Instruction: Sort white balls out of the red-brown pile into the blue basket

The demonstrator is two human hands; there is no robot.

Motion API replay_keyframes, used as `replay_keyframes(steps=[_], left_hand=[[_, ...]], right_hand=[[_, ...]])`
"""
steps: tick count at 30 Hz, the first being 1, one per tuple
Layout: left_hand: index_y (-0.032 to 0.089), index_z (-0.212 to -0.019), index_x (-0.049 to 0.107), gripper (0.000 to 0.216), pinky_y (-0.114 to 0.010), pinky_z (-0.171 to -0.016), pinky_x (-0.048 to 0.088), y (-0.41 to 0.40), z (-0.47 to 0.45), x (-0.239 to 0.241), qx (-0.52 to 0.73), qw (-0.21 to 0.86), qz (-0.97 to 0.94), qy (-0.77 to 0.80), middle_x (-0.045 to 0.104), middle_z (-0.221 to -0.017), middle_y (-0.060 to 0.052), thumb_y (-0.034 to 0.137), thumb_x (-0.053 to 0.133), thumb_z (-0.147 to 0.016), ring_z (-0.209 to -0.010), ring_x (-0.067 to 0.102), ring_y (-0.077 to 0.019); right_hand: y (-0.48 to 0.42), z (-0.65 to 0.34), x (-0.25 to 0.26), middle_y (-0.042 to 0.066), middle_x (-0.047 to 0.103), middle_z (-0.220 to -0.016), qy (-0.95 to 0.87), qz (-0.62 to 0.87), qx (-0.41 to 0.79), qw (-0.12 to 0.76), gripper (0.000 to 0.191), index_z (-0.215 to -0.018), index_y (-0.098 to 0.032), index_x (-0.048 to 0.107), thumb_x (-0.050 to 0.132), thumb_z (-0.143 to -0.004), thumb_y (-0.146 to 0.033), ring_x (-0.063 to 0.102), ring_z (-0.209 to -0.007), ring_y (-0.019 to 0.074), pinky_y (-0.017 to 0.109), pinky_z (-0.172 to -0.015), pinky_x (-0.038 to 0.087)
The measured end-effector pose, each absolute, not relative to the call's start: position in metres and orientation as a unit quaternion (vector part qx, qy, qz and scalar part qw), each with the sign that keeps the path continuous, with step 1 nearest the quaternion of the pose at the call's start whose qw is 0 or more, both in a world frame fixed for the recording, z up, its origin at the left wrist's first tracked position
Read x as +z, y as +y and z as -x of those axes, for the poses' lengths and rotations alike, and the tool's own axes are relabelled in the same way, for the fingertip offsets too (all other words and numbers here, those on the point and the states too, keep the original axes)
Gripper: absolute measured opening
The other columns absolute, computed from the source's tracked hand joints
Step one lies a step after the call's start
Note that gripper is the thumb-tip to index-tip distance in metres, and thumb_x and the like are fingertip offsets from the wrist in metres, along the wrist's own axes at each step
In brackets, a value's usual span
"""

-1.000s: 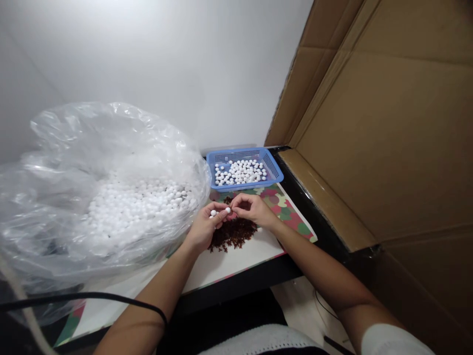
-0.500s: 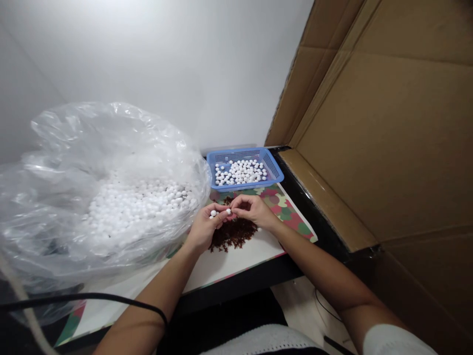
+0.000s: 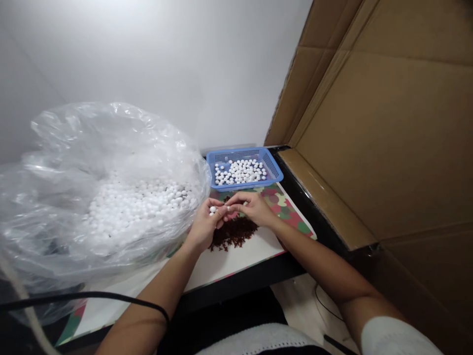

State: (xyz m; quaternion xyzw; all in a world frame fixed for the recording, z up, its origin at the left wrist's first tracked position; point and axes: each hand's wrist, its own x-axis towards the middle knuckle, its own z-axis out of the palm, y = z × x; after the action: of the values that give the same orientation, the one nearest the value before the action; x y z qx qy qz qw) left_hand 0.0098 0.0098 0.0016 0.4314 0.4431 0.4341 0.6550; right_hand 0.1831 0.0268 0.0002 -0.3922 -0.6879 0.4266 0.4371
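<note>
1. Table, black, its front edge (image 3: 254,271) showing below the mat; it stands against the wall.
2. Mat (image 3: 218,264), laid on the table; broad white area towards the person, patches of red, green and cream towards the back and right.
3. Brown pile (image 3: 236,235), dark reddish, loose and ragged-edged, lying on the mat beneath and just in front of the hands.
4. Basket (image 3: 242,187), blue plastic with perforated sides, at the back of the table; many loose white balls (image 3: 244,171) inside, spread over its floor.
5. Plastic bag (image 3: 107,125), clear and crumpled, very large, mouth gaping, filling the left side; a heap of similar balls (image 3: 129,209) within.
6. Left hand (image 3: 204,224), above the mat between bag and pile: fingers curled in, keeping spare balls (image 3: 212,210) and pinching one white ball (image 3: 228,208) at the tips.
7. Right hand (image 3: 254,209), facing it: thumb and forefinger brought together on that same ball, which they largely hide.
8. Wall (image 3: 166,64), plain, pale, brighter at the top.
9. Cardboard (image 3: 406,128), brown, creased, standing upright along the right side.
10. Black cable (image 3: 92,295), crossing by the left forearm; pale floor (image 3: 301,305) below the table.
</note>
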Motion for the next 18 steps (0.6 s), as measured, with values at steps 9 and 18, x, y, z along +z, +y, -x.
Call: replay_keyframes(steps=[9,18], left_hand=[[0.018,-0.073,0.043,0.040,-0.015,-0.034,0.009,0.011,-0.001,0.004,0.372,0.730,-0.381,0.429,0.035,-0.056,0.009,0.051,0.064,-0.080,-0.037,0.024,-0.0006],[0.010,-0.094,0.060,0.029,-0.015,-0.044,0.030,0.011,-0.005,0.008,0.381,0.775,-0.288,0.413,0.059,-0.072,-0.006,0.037,0.060,-0.084,-0.058,0.047,-0.0068]], right_hand=[[0.071,-0.223,0.025,0.007,0.068,-0.096,-0.764,0.466,0.151,0.419,0.012,-0.091,-0.018,0.072,0.061,-0.086,-0.017,0.061,-0.083,0.0176,0.032,-0.078,0.046],[0.031,-0.213,-0.025,0.004,0.062,-0.085,-0.848,0.423,0.244,0.205,0.016,-0.092,-0.019,0.073,0.063,-0.083,-0.011,0.059,-0.077,0.0153,0.025,-0.069,0.042]])
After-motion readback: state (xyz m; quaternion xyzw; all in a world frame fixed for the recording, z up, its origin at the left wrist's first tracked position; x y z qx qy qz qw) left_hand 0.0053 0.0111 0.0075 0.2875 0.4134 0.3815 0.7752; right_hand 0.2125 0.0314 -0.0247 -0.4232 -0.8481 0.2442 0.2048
